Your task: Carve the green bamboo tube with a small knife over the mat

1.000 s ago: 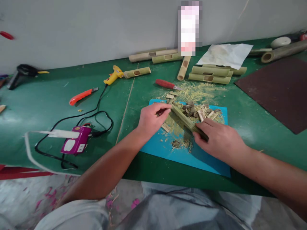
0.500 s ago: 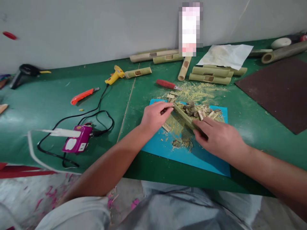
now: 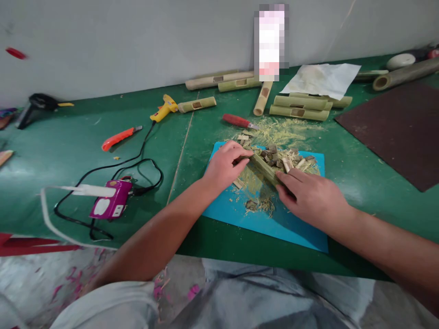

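A green bamboo tube (image 3: 264, 169) is held at a slant between my two hands, above a blue mat (image 3: 302, 232). My left hand (image 3: 228, 165) is closed around its far left end, thumb and fingertips pressed on it. The near right end sits in the grip of my right hand (image 3: 307, 189), which covers that end. Behind the tube lies a heap of bamboo chips and shavings (image 3: 272, 156), and a smaller clump of shavings (image 3: 260, 205) is in front of it. A red-handled carving knife (image 3: 236, 120) rests beyond the mat.
Several bamboo tubes with cut openings (image 3: 299, 112) lie at the back, near a white paper sheet (image 3: 322, 78). On the left are a yellow glue gun (image 3: 164, 108), an orange utility knife (image 3: 118, 139) and a purple power block (image 3: 111, 198) with cords. A dark board (image 3: 398, 132) lies right.
My left hand has shifted slightly right along the bamboo tube, covering more of its far end. The right hand keeps nearly the same place.
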`<state>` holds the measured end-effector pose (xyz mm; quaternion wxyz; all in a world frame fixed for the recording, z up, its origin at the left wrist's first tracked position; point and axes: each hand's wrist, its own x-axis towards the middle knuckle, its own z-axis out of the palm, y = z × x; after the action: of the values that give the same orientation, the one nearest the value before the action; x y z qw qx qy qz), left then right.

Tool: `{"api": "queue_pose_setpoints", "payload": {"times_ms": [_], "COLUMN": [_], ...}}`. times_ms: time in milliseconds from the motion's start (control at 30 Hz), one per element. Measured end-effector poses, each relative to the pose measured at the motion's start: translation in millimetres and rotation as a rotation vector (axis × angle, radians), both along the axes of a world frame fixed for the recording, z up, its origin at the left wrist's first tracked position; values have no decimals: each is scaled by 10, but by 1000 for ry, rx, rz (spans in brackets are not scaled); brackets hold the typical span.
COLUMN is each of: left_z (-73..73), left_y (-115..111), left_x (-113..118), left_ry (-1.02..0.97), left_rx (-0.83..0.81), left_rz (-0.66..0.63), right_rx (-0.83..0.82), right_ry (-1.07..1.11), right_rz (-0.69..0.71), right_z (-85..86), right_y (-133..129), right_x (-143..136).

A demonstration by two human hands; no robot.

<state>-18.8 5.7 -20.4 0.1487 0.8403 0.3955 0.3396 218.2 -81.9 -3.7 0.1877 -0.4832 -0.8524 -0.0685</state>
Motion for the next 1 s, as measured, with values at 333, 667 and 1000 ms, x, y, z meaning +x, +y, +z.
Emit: {"api": "queue_pose_setpoints", "payload": {"times_ms": [333,667,1000], "left_z": [-23,-67,-53], "left_y": [23,93,29], "left_x": [-24,-34,20], "left_ry": [123,29,82], "left_rx": [62,213,218], "left_rz": [-29,17,-75], "right_rx": [-12,13,-28], "right_ry": [-12,-13,-33], "right_rz": [-2,12,0], "right_z": [12,-12,-10], "right_y": [7,-10,-16], "right_x": [-6,0,-10]}}
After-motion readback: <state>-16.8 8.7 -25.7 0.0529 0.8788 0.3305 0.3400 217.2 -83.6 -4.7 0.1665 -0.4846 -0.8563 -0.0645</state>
